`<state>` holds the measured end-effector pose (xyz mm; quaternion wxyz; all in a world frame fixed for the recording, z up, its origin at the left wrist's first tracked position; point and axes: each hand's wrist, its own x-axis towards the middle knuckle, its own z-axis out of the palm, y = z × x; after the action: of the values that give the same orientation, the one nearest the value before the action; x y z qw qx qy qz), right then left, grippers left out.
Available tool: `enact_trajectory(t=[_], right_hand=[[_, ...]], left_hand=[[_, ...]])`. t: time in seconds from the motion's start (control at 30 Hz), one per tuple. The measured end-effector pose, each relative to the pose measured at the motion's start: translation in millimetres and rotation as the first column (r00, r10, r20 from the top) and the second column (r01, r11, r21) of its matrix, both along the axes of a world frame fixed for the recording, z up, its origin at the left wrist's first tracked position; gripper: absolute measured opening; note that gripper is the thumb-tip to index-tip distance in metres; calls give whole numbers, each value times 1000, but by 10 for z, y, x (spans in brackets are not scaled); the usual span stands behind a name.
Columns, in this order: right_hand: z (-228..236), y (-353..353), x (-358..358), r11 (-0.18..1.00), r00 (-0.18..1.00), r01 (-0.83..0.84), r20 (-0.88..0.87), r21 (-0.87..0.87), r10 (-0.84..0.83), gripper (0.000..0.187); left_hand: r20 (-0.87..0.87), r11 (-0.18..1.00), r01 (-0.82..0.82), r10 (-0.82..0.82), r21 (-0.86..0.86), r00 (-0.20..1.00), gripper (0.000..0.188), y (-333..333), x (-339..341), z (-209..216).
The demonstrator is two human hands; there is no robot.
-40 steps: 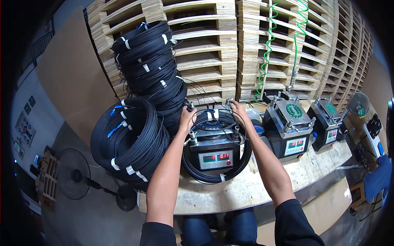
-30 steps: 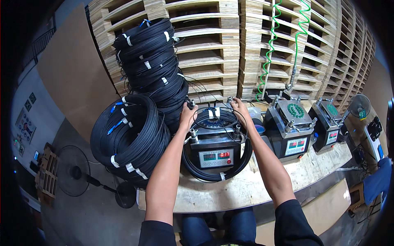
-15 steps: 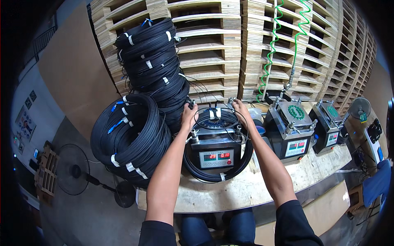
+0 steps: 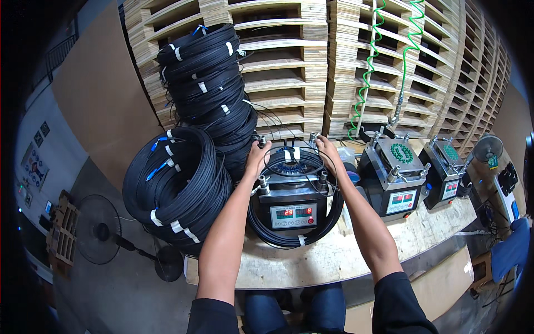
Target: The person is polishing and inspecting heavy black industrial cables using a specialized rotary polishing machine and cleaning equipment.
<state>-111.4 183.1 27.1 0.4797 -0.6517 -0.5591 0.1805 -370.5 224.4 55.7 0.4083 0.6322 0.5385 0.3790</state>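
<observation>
A polishing machine (image 4: pixel 293 201) with a metal top and red digital readouts stands in front of me on the bench. My left hand (image 4: pixel 258 160) is closed around the clamp knob (image 4: pixel 262 140) at its far left corner. At the far right corner my right hand (image 4: pixel 328 151) grips another clamp knob (image 4: pixel 313 137), partly hidden by the fingers. A coil of black cable (image 4: pixel 303 240) hangs around the machine, its loops passing over the top and near both wrists. Blue-tipped connectors (image 4: pixel 289 167) ring the top plate. Two front clamp knobs (image 4: pixel 263 180) stand untouched.
Stacked black cable coils (image 4: pixel 206 83) and a wide coil bundle (image 4: pixel 177 189) are at left. Two similar machines (image 4: pixel 392 175) (image 4: pixel 445 172) stand right on the wooden bench (image 4: pixel 334 264). Pallets (image 4: pixel 278 72) rise behind; a floor fan (image 4: pixel 100 231) stands at left.
The right-hand readout on the machine in front of me shows a different red figure. My hands stay on the two far knobs, with hardly any visible movement.
</observation>
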Motion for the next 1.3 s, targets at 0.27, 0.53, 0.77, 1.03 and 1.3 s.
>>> enact_trajectory(t=[0.27, 0.53, 0.77, 1.03, 1.3], right_hand=[[-107, 98, 29, 995, 996, -44, -78, 85, 50, 45], [12, -12, -8, 999, 999, 39, -3, 21, -39, 45], [22, -30, -5, 999, 999, 30, 27, 21, -30, 40], [5, -31, -8, 996, 996, -16, -84, 86, 24, 39], [13, -38, 59, 999, 999, 42, -26, 28, -42, 40]], left_hand=[[-56, 998, -64, 65, 28, 996, 88, 94, -1, -72], [35, 999, -39, 39, 10, 999, 87, -2, 27, -5], [41, 999, -19, 21, -48, 999, 88, 14, 19, 10], [1, 1000, -18, 18, 16, 1000, 85, 131, -18, -115], [60, 998, -21, 18, 55, 998, 87, 126, 95, -140]])
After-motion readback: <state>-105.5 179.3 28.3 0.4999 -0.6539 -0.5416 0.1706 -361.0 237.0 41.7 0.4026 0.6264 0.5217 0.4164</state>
